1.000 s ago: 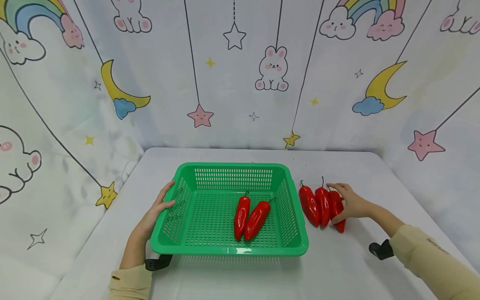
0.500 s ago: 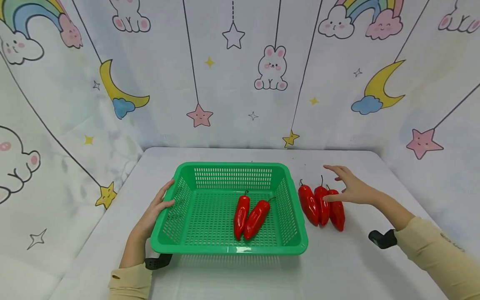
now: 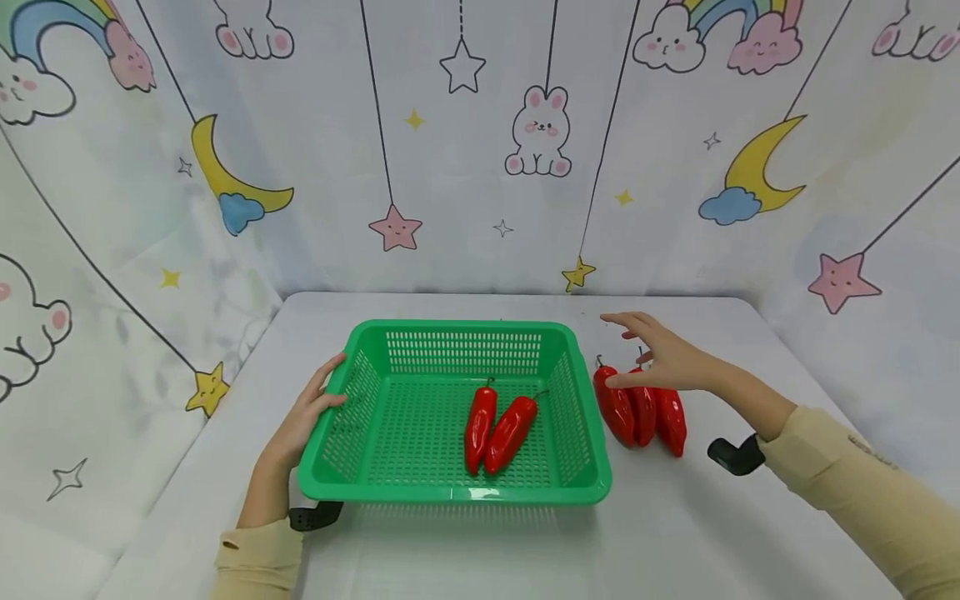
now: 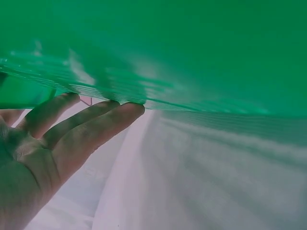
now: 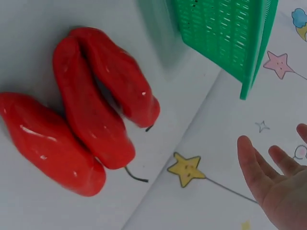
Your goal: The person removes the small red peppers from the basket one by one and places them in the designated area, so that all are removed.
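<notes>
The green basket (image 3: 453,494) holds two red peppers (image 3: 480,429) side by side, right of its middle. My left hand (image 3: 296,425) holds its left rim, thumb over the edge; in the left wrist view the straight fingers of the hand (image 4: 81,134) touch the basket's outer side (image 4: 192,52) from below. Three more red peppers (image 3: 671,421) lie on the table right of the basket. My right hand (image 3: 663,358) is over their upper ends, fingers spread and thumb apart, holding nothing. In the right wrist view the hand (image 5: 283,187) is away from the peppers (image 5: 91,100).
A white cloth (image 3: 465,554) covers the table. Behind it and at both sides hangs a light curtain (image 3: 465,150) printed with stars, moons, rabbits and clouds. Dark devices (image 3: 737,456) are strapped at both wrists.
My right hand has let go of the rightmost pepper, lifted away and moved left above the other peppers. My left hand and the basket have stayed in place.
</notes>
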The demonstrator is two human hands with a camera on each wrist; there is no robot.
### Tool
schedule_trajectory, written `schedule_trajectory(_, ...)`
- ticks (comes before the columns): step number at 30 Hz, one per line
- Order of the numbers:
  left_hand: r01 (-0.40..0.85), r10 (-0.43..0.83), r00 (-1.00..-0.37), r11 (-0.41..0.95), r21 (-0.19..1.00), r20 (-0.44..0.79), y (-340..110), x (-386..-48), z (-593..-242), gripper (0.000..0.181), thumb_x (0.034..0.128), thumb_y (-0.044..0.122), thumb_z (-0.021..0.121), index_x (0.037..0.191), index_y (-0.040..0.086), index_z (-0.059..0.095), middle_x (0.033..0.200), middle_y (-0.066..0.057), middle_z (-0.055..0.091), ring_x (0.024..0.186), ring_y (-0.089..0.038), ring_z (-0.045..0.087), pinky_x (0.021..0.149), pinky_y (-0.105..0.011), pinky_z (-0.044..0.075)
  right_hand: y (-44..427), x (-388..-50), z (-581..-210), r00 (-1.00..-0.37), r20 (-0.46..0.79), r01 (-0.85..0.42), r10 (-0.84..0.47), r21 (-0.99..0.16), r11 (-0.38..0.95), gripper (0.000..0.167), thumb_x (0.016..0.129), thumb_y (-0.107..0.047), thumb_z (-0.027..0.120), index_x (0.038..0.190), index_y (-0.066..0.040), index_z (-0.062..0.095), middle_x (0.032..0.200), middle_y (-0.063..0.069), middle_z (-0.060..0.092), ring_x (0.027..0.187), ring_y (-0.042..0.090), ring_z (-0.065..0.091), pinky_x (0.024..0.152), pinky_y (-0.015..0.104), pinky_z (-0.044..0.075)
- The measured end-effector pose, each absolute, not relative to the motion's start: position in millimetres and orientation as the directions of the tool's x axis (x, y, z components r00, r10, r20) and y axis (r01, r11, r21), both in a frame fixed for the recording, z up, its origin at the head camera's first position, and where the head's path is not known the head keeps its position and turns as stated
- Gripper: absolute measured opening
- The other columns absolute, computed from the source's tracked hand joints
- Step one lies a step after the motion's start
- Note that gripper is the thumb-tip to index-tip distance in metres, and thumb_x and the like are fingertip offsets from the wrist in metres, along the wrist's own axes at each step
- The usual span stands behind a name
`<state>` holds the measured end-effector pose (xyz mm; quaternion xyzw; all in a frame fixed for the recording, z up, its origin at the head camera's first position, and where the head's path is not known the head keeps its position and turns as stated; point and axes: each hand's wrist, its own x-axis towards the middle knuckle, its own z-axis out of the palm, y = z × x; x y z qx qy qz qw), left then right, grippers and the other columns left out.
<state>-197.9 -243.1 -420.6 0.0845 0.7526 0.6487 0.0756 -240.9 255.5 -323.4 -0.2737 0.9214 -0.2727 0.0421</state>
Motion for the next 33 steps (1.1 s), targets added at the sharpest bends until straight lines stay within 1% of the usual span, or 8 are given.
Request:
schedule_trajectory(4, 0.035, 0.222, -0.975, 0.159, 0.987, -0.001, -244.9, -201.6, -420.7, 0.059, 0.0963, 0.015, 0.039, 0.148, 0.023, 0.013, 0.141, -0.023, 0.024, 0.102, -0.036, 0.046, 0.074, -0.041, 0.045, 242.9, -243.9, -319.5, -0.839, 0.07, -0.487, -0.54, -0.541, 0.686, 0.088, 0.071, -0.033, 0.076, 0.142, -0.011, 0.029, 0.136, 0.017, 0.032, 0.115, 0.036, 0.04, 0.075, 0.042, 0.05)
schedule_trajectory(11, 0.063, 0.211, -0.977, 0.189, 0.98, 0.022, -245.7, -209.5, -422.4, 0.056, 0.0969, 0.017, 0.038, 0.148, 0.023, 0.015, 0.147, -0.017, 0.016, 0.11, -0.038, 0.04, 0.076, -0.04, 0.044, 223.5, -249.0, -315.4, -0.827, 0.053, -0.494, -0.559, -0.542, 0.68, 0.088, 0.072, -0.037, 0.075, 0.143, -0.015, 0.028, 0.138, 0.015, 0.032, 0.113, 0.031, 0.044, 0.076, 0.041, 0.05)
schedule_trajectory(16, 0.066, 0.223, -0.974, 0.163, 0.984, 0.029, -244.5, -211.8, -422.1, 0.055, 0.0975, 0.016, 0.036, 0.148, 0.023, 0.016, 0.146, -0.018, 0.019, 0.107, -0.039, 0.043, 0.076, -0.04, 0.045, 210.3, -249.1, -312.5, -0.817, 0.049, -0.501, -0.575, -0.556, 0.664, 0.088, 0.072, -0.039, 0.075, 0.143, -0.017, 0.028, 0.138, 0.013, 0.032, 0.112, 0.031, 0.046, 0.075, 0.04, 0.05)
schedule_trajectory(20, 0.078, 0.223, -0.974, 0.172, 0.982, 0.038, -242.9, -212.0, -421.0, 0.054, 0.0976, 0.017, 0.036, 0.148, 0.022, 0.017, 0.149, -0.015, 0.013, 0.112, -0.037, 0.04, 0.078, -0.038, 0.044, 200.3, -250.7, -312.0, -0.809, 0.046, -0.505, -0.587, -0.566, 0.652, 0.088, 0.072, -0.04, 0.074, 0.143, -0.017, 0.027, 0.139, 0.012, 0.031, 0.112, 0.033, 0.047, 0.074, 0.036, 0.051)
schedule_trajectory(22, 0.083, 0.22, -0.975, 0.179, 0.98, 0.043, -242.4, -212.0, -420.7, 0.054, 0.0976, 0.017, 0.037, 0.148, 0.021, 0.018, 0.151, -0.012, 0.009, 0.116, -0.037, 0.037, 0.08, -0.038, 0.042, 194.1, -251.9, -312.4, -0.802, 0.045, -0.508, -0.595, -0.575, 0.642, 0.088, 0.073, -0.04, 0.074, 0.143, -0.017, 0.028, 0.138, 0.012, 0.031, 0.11, 0.032, 0.048, 0.073, 0.034, 0.051)
schedule_trajectory(26, 0.09, 0.227, -0.973, 0.18, 0.98, 0.048, -241.5, -212.2, -420.0, 0.054, 0.0973, 0.017, 0.036, 0.148, 0.02, 0.018, 0.151, -0.012, 0.007, 0.121, -0.039, 0.031, 0.083, -0.041, 0.039, 179.3, -253.1, -314.0, -0.79, 0.037, -0.511, -0.612, -0.592, 0.623, 0.087, 0.073, -0.04, 0.074, 0.143, -0.018, 0.027, 0.138, 0.015, 0.03, 0.107, 0.029, 0.05, 0.072, 0.032, 0.051)
schedule_trajectory(28, 0.08, 0.232, -0.972, 0.175, 0.981, 0.038, -241.4, -211.9, -419.7, 0.053, 0.0974, 0.017, 0.035, 0.148, 0.02, 0.018, 0.151, -0.011, 0.005, 0.121, -0.039, 0.03, 0.083, -0.041, 0.039, 171.0, -253.0, -314.7, -0.782, 0.033, -0.516, -0.623, -0.594, 0.617, 0.087, 0.073, -0.041, 0.074, 0.143, -0.017, 0.027, 0.139, 0.016, 0.029, 0.107, 0.029, 0.05, 0.073, 0.033, 0.051)
schedule_trajectory(33, 0.029, 0.236, -0.972, 0.16, 0.987, -0.01, -241.5, -210.4, -419.7, 0.051, 0.0975, 0.017, 0.033, 0.147, 0.02, 0.02, 0.151, -0.01, 0.006, 0.114, -0.038, 0.035, 0.08, -0.04, 0.041, 152.9, -252.8, -316.7, -0.765, 0.021, -0.53, -0.643, -0.588, 0.611, 0.089, 0.074, -0.043, 0.073, 0.144, -0.014, 0.027, 0.139, 0.018, 0.028, 0.108, 0.029, 0.05, 0.073, 0.033, 0.05)
